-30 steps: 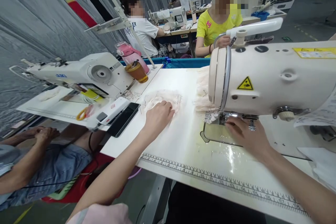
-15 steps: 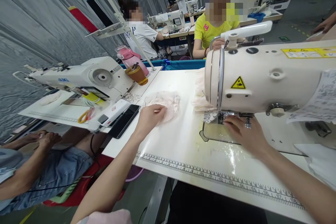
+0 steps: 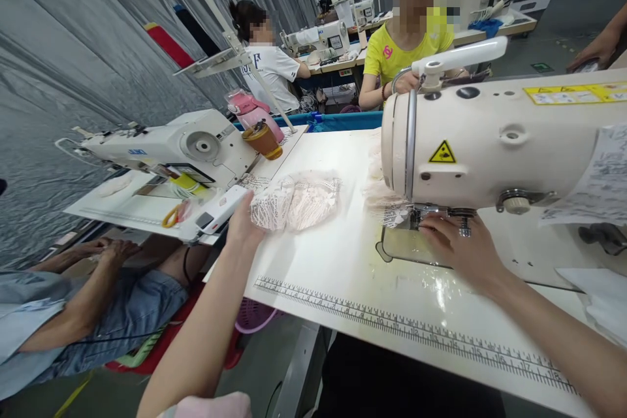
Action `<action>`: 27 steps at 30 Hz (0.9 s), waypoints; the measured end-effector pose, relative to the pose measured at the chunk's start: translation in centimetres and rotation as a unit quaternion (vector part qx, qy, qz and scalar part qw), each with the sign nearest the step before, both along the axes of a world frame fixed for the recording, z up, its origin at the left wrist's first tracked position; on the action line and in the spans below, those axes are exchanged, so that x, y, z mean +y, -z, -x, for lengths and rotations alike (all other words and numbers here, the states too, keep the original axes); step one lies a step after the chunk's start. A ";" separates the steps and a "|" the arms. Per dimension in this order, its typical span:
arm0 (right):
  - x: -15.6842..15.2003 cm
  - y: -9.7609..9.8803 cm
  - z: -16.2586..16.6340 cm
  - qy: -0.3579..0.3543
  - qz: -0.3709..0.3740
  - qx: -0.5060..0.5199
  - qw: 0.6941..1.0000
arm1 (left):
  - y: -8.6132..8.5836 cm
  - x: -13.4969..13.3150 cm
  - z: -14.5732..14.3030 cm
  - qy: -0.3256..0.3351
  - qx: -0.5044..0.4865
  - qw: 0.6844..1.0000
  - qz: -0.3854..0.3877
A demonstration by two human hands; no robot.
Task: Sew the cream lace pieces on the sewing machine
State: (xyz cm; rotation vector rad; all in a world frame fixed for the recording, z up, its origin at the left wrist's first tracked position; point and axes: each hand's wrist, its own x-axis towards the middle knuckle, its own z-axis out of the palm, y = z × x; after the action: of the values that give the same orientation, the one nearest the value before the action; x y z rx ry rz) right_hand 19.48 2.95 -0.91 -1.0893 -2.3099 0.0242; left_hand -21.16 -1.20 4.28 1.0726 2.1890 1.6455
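Head view: your half-closed left hand (image 3: 243, 223) is holding lace (image 3: 313, 201), your curled right hand (image 3: 465, 248) hiding its grip; fabric (image 3: 376, 191) at the machine (image 3: 482, 150) is looking unfinished.

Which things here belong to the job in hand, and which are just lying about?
Apparently in the job:
nearest sewing machine, right hand by its presser foot
pale lace, left hand at its edge
pale fabric behind that foot

Apparently just lying about:
pink bottle
amber cup
white device
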 end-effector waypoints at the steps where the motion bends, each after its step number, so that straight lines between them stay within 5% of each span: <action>1: 0.0 0.0 0.0 -0.003 -0.001 0.000 1.000 | 0.1 0.0 0.0 -0.020 0.009 1.000 -0.009; 8: 0.2 0.2 0.1 0.004 -0.008 0.010 1.000 | -4.1 -1.5 -2.3 -0.112 0.190 0.971 -0.089; 15: 0.5 0.3 0.3 0.001 -0.043 0.024 0.999 | -8.0 -5.7 -11.9 0.183 0.266 0.946 0.002; 18: 0.4 -0.1 0.3 -0.002 -0.008 0.036 0.999 | -7.2 -4.3 -15.1 0.325 0.180 0.928 0.037; 21: 0.5 -0.3 0.2 0.014 0.016 0.046 0.999 | -4.6 -1.8 -16.8 0.460 0.166 0.860 0.149; 23: 0.6 -0.3 0.2 0.027 0.022 0.057 0.998 | -2.6 -0.5 -16.9 0.451 0.255 0.836 0.184; 27: 0.6 -0.3 0.1 0.022 0.024 0.071 0.997 | -0.6 1.6 -13.6 0.301 0.447 0.837 0.093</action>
State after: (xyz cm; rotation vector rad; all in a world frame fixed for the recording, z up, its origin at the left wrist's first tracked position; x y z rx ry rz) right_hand 19.37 3.54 -0.66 -1.1246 -2.1680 0.1378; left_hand -7.58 0.36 4.89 2.4811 1.9655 0.6625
